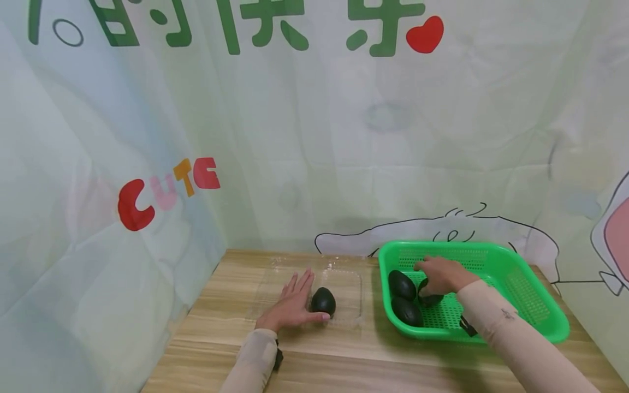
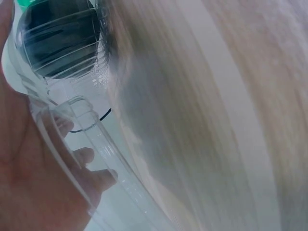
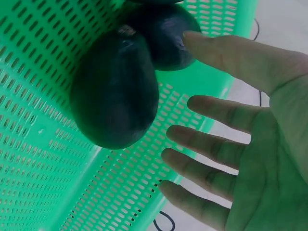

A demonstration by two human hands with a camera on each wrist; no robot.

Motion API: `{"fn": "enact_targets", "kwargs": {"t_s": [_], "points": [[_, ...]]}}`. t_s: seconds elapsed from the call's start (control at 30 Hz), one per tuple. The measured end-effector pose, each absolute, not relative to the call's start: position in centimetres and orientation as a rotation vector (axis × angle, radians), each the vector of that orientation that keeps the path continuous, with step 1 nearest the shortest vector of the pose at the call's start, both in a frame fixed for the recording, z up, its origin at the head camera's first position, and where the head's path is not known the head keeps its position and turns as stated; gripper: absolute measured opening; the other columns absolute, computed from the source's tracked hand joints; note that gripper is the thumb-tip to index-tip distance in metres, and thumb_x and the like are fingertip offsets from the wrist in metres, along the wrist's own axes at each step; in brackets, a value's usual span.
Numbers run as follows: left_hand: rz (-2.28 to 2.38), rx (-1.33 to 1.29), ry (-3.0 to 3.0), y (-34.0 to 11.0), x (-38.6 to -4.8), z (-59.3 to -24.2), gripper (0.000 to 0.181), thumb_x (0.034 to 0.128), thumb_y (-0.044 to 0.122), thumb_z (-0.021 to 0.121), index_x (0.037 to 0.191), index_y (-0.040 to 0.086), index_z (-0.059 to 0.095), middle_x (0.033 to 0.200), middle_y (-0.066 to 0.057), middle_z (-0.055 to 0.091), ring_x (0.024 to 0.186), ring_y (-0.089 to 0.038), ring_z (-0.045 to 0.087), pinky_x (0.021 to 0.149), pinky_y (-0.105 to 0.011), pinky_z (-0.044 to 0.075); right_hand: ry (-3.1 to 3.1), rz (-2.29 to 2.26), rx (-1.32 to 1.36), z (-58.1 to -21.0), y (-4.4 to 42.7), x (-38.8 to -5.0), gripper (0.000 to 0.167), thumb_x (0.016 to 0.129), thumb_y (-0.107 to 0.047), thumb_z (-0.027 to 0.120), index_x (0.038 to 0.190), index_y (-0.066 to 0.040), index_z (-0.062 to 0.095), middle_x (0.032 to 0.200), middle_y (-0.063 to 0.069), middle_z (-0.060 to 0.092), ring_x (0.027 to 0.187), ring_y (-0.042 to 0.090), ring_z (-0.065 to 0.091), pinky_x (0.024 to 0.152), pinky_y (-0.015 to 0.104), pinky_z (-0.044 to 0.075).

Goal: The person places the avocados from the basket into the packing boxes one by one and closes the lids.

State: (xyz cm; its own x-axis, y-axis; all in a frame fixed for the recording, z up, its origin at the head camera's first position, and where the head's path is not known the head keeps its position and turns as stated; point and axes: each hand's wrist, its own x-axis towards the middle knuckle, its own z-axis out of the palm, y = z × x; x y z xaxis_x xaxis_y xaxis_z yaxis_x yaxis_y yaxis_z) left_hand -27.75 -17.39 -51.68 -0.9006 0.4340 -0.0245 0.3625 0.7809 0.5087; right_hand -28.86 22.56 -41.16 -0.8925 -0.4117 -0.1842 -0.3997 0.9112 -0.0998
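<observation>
So the green basket was the main landmark on the wooden table, and three dark avocados sat inside it, all bunched toward its left end. Two of those, the back avocado and the front avocado, lay right up by the basket's left wall, and the third avocado was just beside them, further into the basket and partly hidden under the right hand. That hand was reaching down inside the basket; the right wrist view had its fingers spread and pretty straight, thumb well away from the rest, not wrapped around anything. The thumb tip overlapped one of the fruits there, but honestly I couldn't tell if it was actually touching. To the left of the basket, near it but not in it, was a see-through plastic tray with a lone avocado in it. The left hand was over on that side too, further from the basket than the lone avocado was, resting against the tray with its fingers stretched out and its thumb pointing toward the basket, along the near side of the fruit. Couldn't tell whether that thumb met the skin. The two hands were well apart, with the basket's left wall between them. Behind the basket hung a pale printed sheet with big green characters and a red heart up high.
</observation>
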Motion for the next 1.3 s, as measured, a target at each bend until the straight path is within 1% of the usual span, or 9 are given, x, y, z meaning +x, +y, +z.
{"fn": "enact_targets", "kwargs": {"t_s": [0.13, 0.27, 0.4, 0.57, 0.7, 0.83, 1.0, 1.13, 1.3], "points": [[0.772, 0.637, 2.827, -17.4, -27.6, -51.7, 0.123, 0.0795, 0.075, 0.069, 0.163, 0.006, 0.012, 0.171, -0.012, 0.006, 0.155, -0.046, 0.000, 0.120, -0.067, 0.010, 2.830, -0.051, -0.570, -41.5, 22.6, -29.1, 0.063, 0.078, -0.030, 0.086, 0.132, -0.006, 0.063, 0.133, 0.023, 0.058, 0.119, 0.048, 0.057, 0.086, 0.062, 0.052], [0.768, 0.635, 2.829, -17.4, -27.7, -51.7, 0.123, 0.0797, 0.075, 0.068, 0.163, 0.006, 0.012, 0.171, -0.011, 0.006, 0.155, -0.045, 0.000, 0.120, -0.067, 0.010, 2.796, -0.039, -0.549, -41.9, 22.7, -29.3, 0.068, 0.074, -0.029, 0.090, 0.132, -0.005, 0.063, 0.132, 0.021, 0.059, 0.118, 0.046, 0.058, 0.088, 0.061, 0.052], [0.761, 0.632, 2.833, -17.4, -27.7, -51.7, 0.123, 0.0791, 0.077, 0.067, 0.164, 0.006, 0.011, 0.172, -0.010, 0.005, 0.155, -0.045, -0.001, 0.121, -0.066, 0.009, 2.781, -0.037, -0.517, -42.1, 22.8, -29.4, 0.068, 0.071, -0.025, 0.093, 0.131, -0.006, 0.065, 0.129, 0.018, 0.062, 0.115, 0.042, 0.061, 0.089, 0.059, 0.053], [0.762, 0.637, 2.836, -17.4, -27.7, -51.7, 0.124, 0.0785, 0.077, 0.067, 0.164, 0.007, 0.012, 0.172, -0.010, 0.005, 0.155, -0.045, 0.000, 0.121, -0.066, 0.009, 2.762, -0.065, -0.450, -42.3, 22.9, -29.5, 0.068, 0.070, -0.021, 0.094, 0.130, -0.007, 0.066, 0.134, 0.019, 0.061, 0.120, 0.044, 0.059, 0.093, 0.058, 0.052], [0.766, 0.633, 2.837, -17.4, -27.7, -51.8, 0.123, 0.0787, 0.077, 0.068, 0.164, 0.007, 0.012, 0.172, -0.009, 0.006, 0.155, -0.044, 0.000, 0.121, -0.066, 0.010, 2.742, -0.085, -0.422, -42.4, 22.9, -29.7, 0.069, 0.070, -0.020, 0.094, 0.131, -0.007, 0.066, 0.134, 0.018, 0.062, 0.121, 0.043, 0.059, 0.092, 0.056, 0.053], [0.760, 0.634, 2.840, -17.4, -27.7, -51.8, 0.123, 0.0796, 0.076, 0.068, 0.164, 0.006, 0.012, 0.172, -0.009, 0.006, 0.155, -0.044, 0.001, 0.121, -0.065, 0.010, 2.723, -0.084, -0.405, -42.5, 23.0, -30.1, 0.066, 0.070, -0.019, 0.094, 0.128, -0.008, 0.067, 0.129, 0.016, 0.065, 0.117, 0.040, 0.060, 0.091, 0.055, 0.053], [0.766, 0.642, 2.836, -17.4, -27.6, -51.7, 0.123, 0.0797, 0.075, 0.068, 0.163, 0.005, 0.012, 0.172, -0.010, 0.006, 0.155, -0.045, 0.001, 0.121, -0.066, 0.011, 2.709, -0.073, -0.398, -42.6, 23.0, -30.5, 0.058, 0.071, -0.019, 0.094, 0.123, -0.010, 0.069, 0.119, 0.012, 0.067, 0.106, 0.034, 0.063, 0.086, 0.051, 0.054], [0.775, 0.642, 2.834, -17.4, -27.5, -51.6, 0.122, 0.0798, 0.075, 0.069, 0.163, 0.005, 0.013, 0.172, -0.011, 0.007, 0.155, -0.045, 0.001, 0.121, -0.066, 0.011, 2.707, -0.068, -0.394, -42.7, 23.0, -30.8, 0.055, 0.071, -0.020, 0.094, 0.121, -0.011, 0.071, 0.118, 0.013, 0.067, 0.103, 0.032, 0.063, 0.084, 0.051, 0.054], [0.782, 0.646, 2.834, -17.4, -27.6, -51.7, 0.122, 0.0798, 0.074, 0.069, 0.163, 0.005, 0.012, 0.171, -0.011, 0.007, 0.155, -0.046, 0.001, 0.121, -0.064, 0.010, 2.701, -0.083, -0.416, -43.1, 23.3, -30.9, 0.051, 0.071, -0.019, 0.094, 0.116, -0.010, 0.073, 0.115, 0.012, 0.068, 0.101, 0.031, 0.064, 0.083, 0.050, 0.055]]}}
